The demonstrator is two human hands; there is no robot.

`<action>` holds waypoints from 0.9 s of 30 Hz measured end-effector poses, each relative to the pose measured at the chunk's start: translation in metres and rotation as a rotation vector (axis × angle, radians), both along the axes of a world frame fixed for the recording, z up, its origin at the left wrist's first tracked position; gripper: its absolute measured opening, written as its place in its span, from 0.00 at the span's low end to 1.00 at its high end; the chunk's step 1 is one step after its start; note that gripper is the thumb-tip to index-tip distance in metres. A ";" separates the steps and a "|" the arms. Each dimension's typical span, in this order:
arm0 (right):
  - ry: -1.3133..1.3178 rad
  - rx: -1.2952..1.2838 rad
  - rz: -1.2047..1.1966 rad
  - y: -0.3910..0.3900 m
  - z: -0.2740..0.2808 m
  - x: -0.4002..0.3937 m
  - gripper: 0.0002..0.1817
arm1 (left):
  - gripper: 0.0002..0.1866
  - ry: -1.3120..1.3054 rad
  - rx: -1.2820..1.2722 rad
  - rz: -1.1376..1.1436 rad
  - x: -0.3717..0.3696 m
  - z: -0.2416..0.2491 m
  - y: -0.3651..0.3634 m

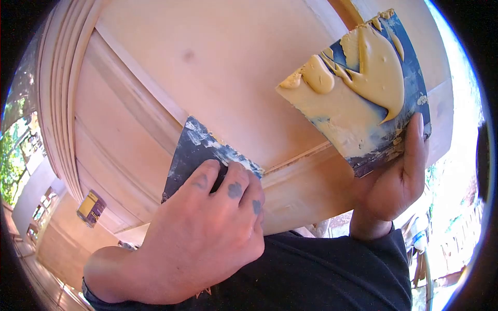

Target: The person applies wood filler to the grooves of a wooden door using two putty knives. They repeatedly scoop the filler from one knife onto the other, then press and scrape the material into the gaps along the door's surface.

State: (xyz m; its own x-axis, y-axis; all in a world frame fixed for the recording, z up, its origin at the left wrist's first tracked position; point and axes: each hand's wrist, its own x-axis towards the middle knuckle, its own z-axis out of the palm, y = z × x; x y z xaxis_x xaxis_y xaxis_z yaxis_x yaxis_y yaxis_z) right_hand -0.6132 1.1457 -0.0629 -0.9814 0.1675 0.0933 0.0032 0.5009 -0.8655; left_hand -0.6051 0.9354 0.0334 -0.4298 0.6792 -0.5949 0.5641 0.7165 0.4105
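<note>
My left hand (207,233), back towards me and with dark marks on its fingers, is closed on a dark, putty-smeared flat scraper (194,155) at lower centre. Its thumb is hidden. My right hand (397,189) grips a wider flat blade (358,124) at the right, thumb along its near right edge and the other fingers out of sight behind it. Thick cream putty (381,67) covers much of this blade and gathers along its upper edge. Both tools are apart, in front of a large pale panelled surface (207,62).
Raised mouldings (62,88) run down the left side of the panelled surface. A can with a purple and yellow label (92,208) is at lower left. My black shirt (321,269) fills the bottom. Greenery (13,150) shows at the far left.
</note>
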 end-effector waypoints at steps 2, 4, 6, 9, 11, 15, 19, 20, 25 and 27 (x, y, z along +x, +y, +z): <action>-0.038 0.009 -0.010 -0.003 0.003 0.000 0.19 | 0.12 -0.053 -0.050 -0.061 -0.002 0.003 -0.002; -0.100 0.031 -0.028 -0.004 0.008 0.001 0.20 | 0.12 -0.064 -0.078 -0.108 -0.003 0.005 -0.004; -0.148 -0.195 -0.111 -0.009 0.012 -0.002 0.20 | 0.12 -0.067 -0.093 -0.128 -0.002 0.006 -0.005; -0.141 -0.544 -0.222 -0.015 0.010 -0.006 0.20 | 0.12 -0.049 -0.084 -0.126 0.001 0.006 -0.007; -0.116 -0.316 -0.149 -0.011 0.006 0.000 0.20 | 0.12 -0.029 -0.078 -0.121 0.005 0.006 -0.010; -0.161 -0.136 -0.114 -0.008 0.012 0.000 0.20 | 0.12 0.032 -0.033 -0.016 0.011 0.003 -0.016; -0.198 -0.429 -0.255 -0.017 0.014 -0.006 0.20 | 0.11 0.027 -0.079 0.049 0.014 0.006 -0.018; -0.209 -0.436 -0.263 -0.016 0.015 -0.006 0.21 | 0.11 0.026 -0.092 0.056 0.013 0.008 -0.019; -0.261 -0.681 -0.307 -0.014 0.015 -0.009 0.21 | 0.11 0.300 -0.002 0.364 0.012 0.023 -0.040; -0.301 -0.911 -0.238 -0.014 0.016 -0.012 0.21 | 0.13 0.394 0.167 0.603 0.019 0.019 -0.053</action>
State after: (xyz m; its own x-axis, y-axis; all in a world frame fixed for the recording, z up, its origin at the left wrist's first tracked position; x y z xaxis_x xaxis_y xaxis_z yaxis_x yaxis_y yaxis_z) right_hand -0.6253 1.1319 -0.0473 -0.8745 0.2477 -0.4171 0.3004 -0.3987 -0.8665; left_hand -0.5861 0.8821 0.0527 -0.9174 0.3256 -0.2289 0.2201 0.8942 0.3897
